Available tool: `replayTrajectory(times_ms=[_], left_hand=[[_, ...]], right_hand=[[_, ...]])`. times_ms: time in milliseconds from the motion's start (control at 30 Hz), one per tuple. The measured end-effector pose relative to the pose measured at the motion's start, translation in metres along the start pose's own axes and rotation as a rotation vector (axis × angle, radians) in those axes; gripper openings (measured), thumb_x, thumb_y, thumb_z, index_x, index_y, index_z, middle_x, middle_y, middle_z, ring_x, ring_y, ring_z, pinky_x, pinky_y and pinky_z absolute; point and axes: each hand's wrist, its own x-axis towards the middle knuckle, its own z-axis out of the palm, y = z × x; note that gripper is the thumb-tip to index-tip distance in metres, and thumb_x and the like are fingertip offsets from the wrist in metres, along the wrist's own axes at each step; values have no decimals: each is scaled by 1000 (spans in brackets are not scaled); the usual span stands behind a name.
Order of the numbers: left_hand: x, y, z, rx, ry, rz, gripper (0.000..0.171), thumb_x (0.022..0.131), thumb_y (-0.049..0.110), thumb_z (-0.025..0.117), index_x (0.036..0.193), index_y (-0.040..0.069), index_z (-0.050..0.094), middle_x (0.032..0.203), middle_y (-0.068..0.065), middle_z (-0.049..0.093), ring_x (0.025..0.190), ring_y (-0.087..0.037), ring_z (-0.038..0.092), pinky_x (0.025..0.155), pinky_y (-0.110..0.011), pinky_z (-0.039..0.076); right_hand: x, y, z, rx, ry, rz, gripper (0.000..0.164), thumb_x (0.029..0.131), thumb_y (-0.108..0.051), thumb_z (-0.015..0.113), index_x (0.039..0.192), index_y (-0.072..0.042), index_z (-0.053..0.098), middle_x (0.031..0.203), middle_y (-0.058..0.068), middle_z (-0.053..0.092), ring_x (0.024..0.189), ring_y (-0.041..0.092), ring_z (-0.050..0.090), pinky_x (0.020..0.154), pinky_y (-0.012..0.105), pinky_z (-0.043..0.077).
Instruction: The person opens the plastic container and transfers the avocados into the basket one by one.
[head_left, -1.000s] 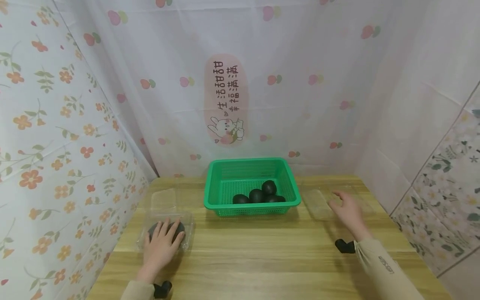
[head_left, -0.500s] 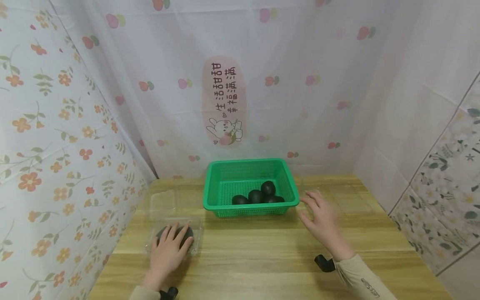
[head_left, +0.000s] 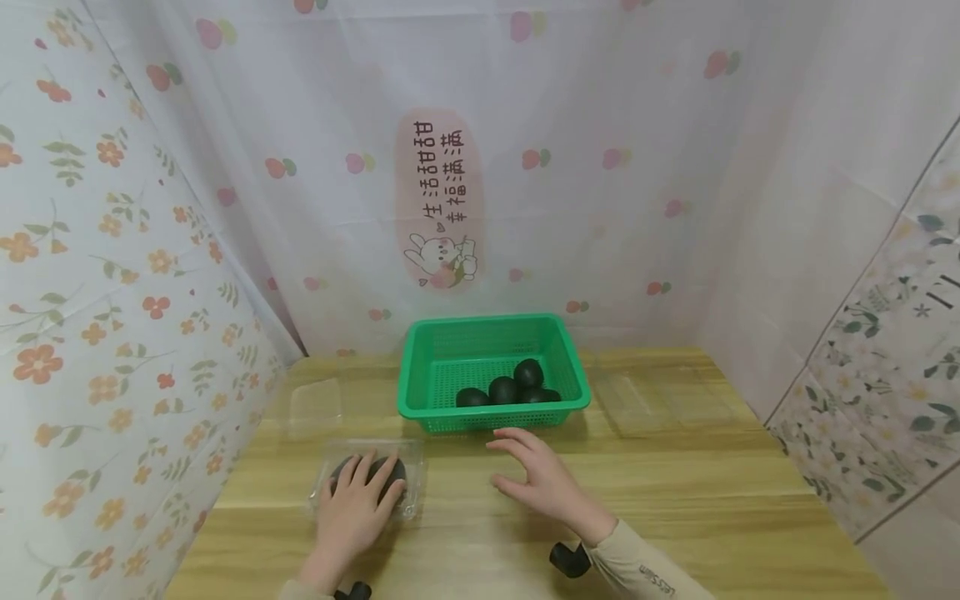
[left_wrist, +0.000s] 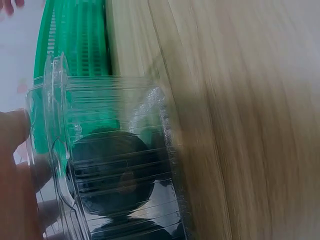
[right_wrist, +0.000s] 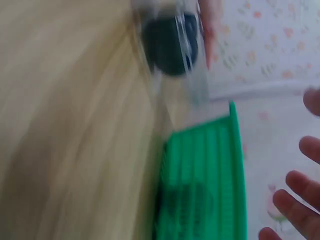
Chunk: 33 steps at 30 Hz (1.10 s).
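A clear plastic box [head_left: 415, 467] holding dark avocados [left_wrist: 112, 172] stands on the table at the front left. My left hand [head_left: 352, 508] rests over its top with the fingers spread. In the left wrist view, part of that hand shows beyond the box's rim. My right hand [head_left: 547, 483] hovers in front of the green basket [head_left: 495, 412], fingers apart and nothing in them. Several more dark avocados [head_left: 528, 374] lie in the basket's right half. The right wrist view is blurred but shows right-hand fingers [right_wrist: 300, 215] spread beside the basket.
Clear plastic pieces lie at the back left, one a rectangular tray-like piece [head_left: 315, 404]. More clear plastic [head_left: 637, 400] lies right of the basket. A printed curtain [head_left: 630, 217] hangs behind the wooden table [head_left: 712, 500], with patterned cloth at both sides.
My right hand has swept left from the clear plastic at the right to the front of the basket. My left hand has slid the box of avocados to the right.
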Motion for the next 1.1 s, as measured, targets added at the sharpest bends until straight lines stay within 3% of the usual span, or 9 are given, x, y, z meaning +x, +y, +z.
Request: replayTrajectory(times_ms=[167,333,433,600,800,1100], left_hand=[[2,14,5,33,15,24,53,98,54,45,143,27,50,148,-11,41,135,-39,34,98,-70,27],[2,28,11,48,14,53,52,98,53,46,143,28,50,147,-10,42,133,-39,35,97,-70,29],[1,35,13,35,12,66,52,98,54,44,142,27,51,148,-9,42,134,-38,35,98,-70,28],[-3,41,13,33,30,76,49,101,50,40,139,24,56,146,-8,45,132,-36,38,98,-69,30],[-5,38,12,2,74,69,45,102,40,44,137,15,57,143,-6,49,129,-32,42,97,-64,33],[-8,15,-11,-241,135,130,43,99,29,56,135,5,57,137,-22,51,125,-44,46,98,-67,35]], right_hand=[[15,-13,29,82,-185,66,53,85,-33,75,131,-13,58,142,7,47,127,27,47,100,48,44],[29,-15,60,32,-323,73,79,82,-54,71,144,-14,44,155,9,29,139,32,31,106,53,36],[35,-16,73,-23,-364,49,96,77,-64,70,151,-14,33,159,9,19,143,35,20,108,58,31],[37,-19,85,-33,-405,21,110,73,-64,73,154,-9,23,159,13,15,144,39,15,108,62,27],[32,-21,94,-68,-398,2,106,76,-66,69,154,-9,24,159,12,18,144,40,14,104,65,30],[28,-22,100,-142,-386,-10,85,82,-70,58,150,-25,38,157,8,25,145,37,11,100,67,33]])
